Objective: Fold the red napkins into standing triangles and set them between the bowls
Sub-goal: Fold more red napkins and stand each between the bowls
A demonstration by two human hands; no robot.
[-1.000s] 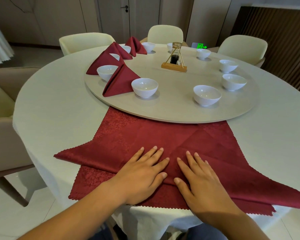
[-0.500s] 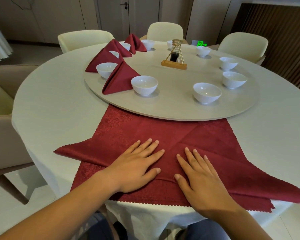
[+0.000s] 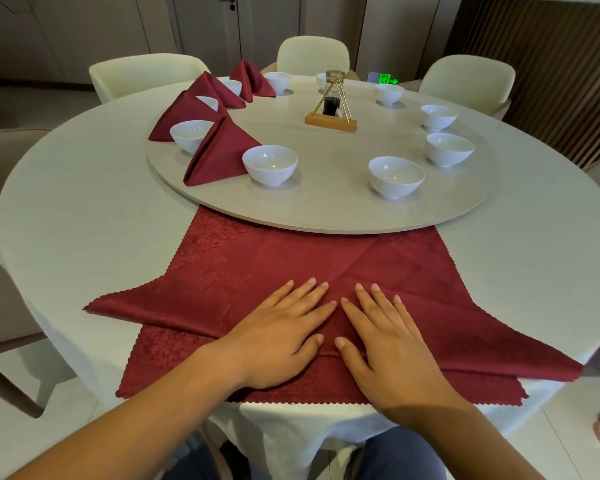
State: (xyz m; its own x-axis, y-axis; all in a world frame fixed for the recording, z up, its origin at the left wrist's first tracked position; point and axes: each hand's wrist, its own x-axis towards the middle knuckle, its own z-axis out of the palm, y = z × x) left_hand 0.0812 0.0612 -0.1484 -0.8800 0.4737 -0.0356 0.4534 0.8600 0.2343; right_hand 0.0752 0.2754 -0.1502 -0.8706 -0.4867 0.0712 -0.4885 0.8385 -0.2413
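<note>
Soft, even indoor light, faint shadows, sharp focus, wide-angle bending at the edges.

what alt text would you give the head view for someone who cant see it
The left hand and right hand press flat on a partly folded red napkin at the near edge of a round table. On the turntable beyond, four folded napkins stand between white bowls on its left side.

Cream chairs [image 3: 146, 76] ring the round counter [image 3: 84, 209]. Behind stand beige panelled walls [image 3: 84, 29] and a door [image 3: 236, 26]; dark wooden slats [image 3: 551, 64] line the right side. A green exit sign [image 3: 387, 79] glows; the floor [image 3: 21, 427] is pale tile.
</note>
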